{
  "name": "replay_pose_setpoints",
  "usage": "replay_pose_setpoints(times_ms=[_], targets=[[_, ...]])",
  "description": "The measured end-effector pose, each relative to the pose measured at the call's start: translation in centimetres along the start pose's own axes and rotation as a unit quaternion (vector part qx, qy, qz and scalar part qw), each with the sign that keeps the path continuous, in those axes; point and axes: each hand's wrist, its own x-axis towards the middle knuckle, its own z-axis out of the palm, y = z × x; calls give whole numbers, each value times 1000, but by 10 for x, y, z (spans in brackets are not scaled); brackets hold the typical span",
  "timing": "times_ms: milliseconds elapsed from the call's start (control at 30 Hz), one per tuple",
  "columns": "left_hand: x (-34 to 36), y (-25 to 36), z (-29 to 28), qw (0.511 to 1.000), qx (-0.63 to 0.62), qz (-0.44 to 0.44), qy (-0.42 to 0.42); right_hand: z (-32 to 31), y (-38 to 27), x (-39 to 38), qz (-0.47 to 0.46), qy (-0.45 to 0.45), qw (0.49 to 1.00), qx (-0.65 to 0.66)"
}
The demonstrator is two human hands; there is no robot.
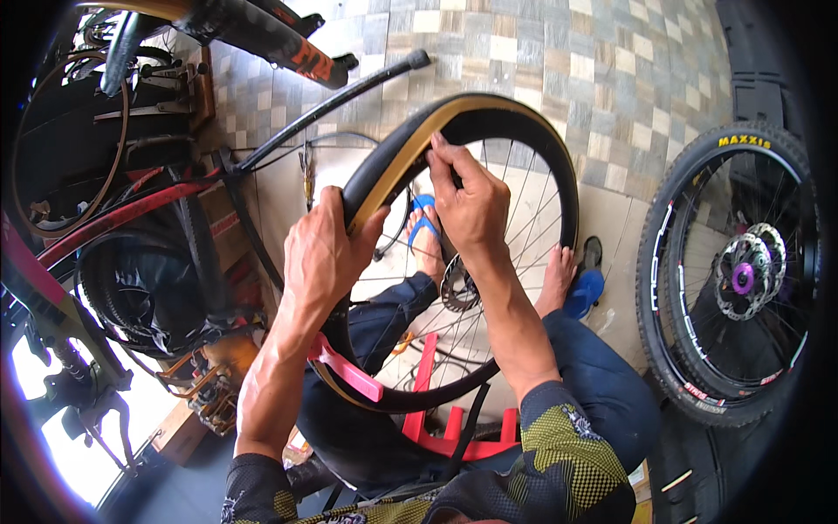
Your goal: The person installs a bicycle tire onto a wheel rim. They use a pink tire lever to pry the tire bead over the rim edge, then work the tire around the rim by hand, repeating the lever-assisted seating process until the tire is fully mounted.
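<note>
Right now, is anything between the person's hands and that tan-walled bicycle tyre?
Nothing visible. The left hand grips the black, tan-walled rubber tyre directly, and the right hand's fingers press on its tan edge. A pink plastic tyre lever sits wedged lower on the rim, away from both hands.

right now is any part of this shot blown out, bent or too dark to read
Head view: the window patch at lower left is blown out white; fisheye bends the floor tiles toward the rim; the corners go black; both hands, left hand and right hand, on the tyre are sharp and evenly lit.

Tiled floor [541,52] (spare wheel [729,279] resting)
</note>
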Motion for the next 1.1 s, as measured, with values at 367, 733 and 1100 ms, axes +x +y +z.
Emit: replay_pose_setpoints(times_ms=[367,733,1100], targets=[[2,-9,-4,998,-58,-1,-23,-57,-62,89,-19,-413,854,-315],[-4,-3,-11,994,-104,20,-18,-36,-130,195,12,-659,638,-399],[-11,-20,5,993,-119,18,6,-38,-89,78,-32,-365,798,-479]])
